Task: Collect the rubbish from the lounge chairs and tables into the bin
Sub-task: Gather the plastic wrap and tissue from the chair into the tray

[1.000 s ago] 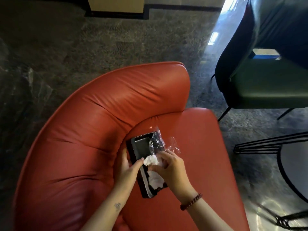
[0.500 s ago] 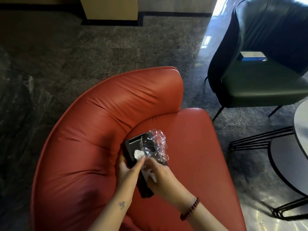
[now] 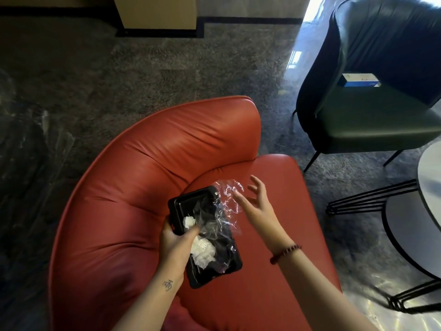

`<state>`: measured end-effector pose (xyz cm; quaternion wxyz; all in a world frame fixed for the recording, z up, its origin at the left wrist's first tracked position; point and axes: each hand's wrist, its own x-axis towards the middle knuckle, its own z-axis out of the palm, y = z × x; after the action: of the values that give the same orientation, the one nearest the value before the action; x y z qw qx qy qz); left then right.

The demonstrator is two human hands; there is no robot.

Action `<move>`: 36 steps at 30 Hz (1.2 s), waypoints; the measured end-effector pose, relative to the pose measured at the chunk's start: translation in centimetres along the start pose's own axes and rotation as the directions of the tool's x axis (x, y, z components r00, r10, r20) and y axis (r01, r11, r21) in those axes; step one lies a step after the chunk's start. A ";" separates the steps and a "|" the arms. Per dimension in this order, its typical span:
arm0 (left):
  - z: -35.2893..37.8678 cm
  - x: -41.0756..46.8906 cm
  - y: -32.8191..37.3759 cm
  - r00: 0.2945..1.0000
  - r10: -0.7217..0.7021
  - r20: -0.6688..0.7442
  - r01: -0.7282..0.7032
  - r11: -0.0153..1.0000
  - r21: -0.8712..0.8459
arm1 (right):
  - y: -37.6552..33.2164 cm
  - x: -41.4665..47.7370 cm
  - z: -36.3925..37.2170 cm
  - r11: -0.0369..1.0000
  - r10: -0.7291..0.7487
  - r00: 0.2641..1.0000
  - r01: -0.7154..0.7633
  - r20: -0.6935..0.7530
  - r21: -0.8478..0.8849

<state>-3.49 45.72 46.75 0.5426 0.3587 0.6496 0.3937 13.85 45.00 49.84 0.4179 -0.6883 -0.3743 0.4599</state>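
- Left hand: fingers curled round the left long edge of the black tray, thumb laid over the rim onto the clear film. The tray is over the red lounge chair, at the back edge of its seat.
- Tray: its long axis runs away from the person and leans left. Crumpled tissue lies inside it, partly under the film.
- Right hand: fingers spread and released, holding nothing. The film's loose end lies just left of its fingertips, so this hand is probably the one to gather it.
- Beyond: a blue-and-white box at the back edge of the dark chair seat. No bin is in view.
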 end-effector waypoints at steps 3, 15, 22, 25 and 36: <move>0.0 -0.2 0.1 1.000 0.003 0.008 -0.003 1.000 0.026 | 0.2 1.4 0.4 0.973 0.121 0.987 -0.139 0.107 0.186; -0.2 -0.3 0.9 0.994 -0.095 0.049 0.099 0.991 -0.092 | 0.4 -5.9 2.8 0.359 -0.672 0.620 0.751 0.405 -0.555; -0.7 -0.5 1.8 0.958 -0.197 0.209 0.237 0.953 -0.188 | 1.9 -6.4 3.3 0.141 -0.446 0.672 0.705 0.591 -0.695; -0.6 -0.6 1.7 0.971 -0.145 0.192 0.171 0.977 -0.126 | 1.9 -6.0 3.4 0.152 -0.435 0.654 0.731 0.619 -0.665; -0.7 0.2 1.6 0.975 -0.137 0.173 0.147 0.988 -0.047 | 0.3 -2.2 1.0 0.988 -0.146 0.984 0.140 -0.101 -0.071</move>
<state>-4.12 46.54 48.16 0.6329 0.3270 0.6133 0.3410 12.28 43.16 50.00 0.4470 -0.6960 -0.4145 0.3794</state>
